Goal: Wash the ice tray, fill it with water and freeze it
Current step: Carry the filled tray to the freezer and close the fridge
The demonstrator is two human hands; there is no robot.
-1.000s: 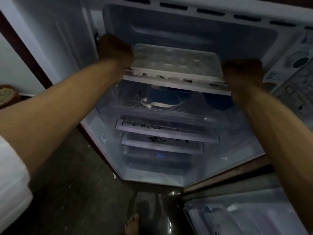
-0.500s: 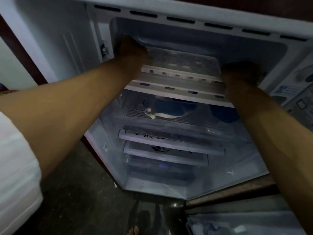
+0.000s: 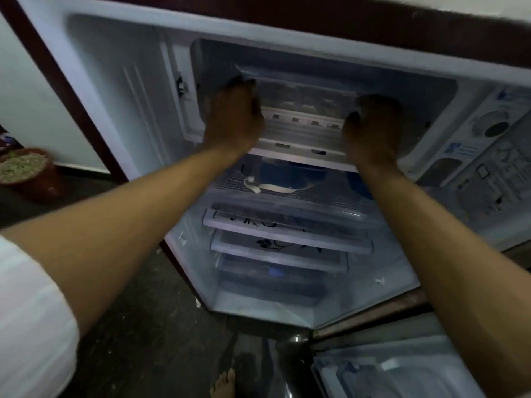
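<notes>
Both bare arms (image 3: 129,225) at full stretch forward, left grip (image 3: 234,116) and right grip (image 3: 373,124) apart, both curled.

One open white-lined refrigerator (image 3: 115,81). In its top compartment lies one translucent plastic ice tray (image 3: 304,103), gripped by two hands, the left hand (image 3: 232,116) and the right hand (image 3: 373,124). Lower inside the refrigerator are two white-edged glass shelves (image 3: 287,235) with dark flower prints and one round blue container (image 3: 290,173), possibly a second behind the right arm. Left of the refrigerator stands one brown round pot (image 3: 28,173). Below it is one bare foot (image 3: 224,383).
</notes>
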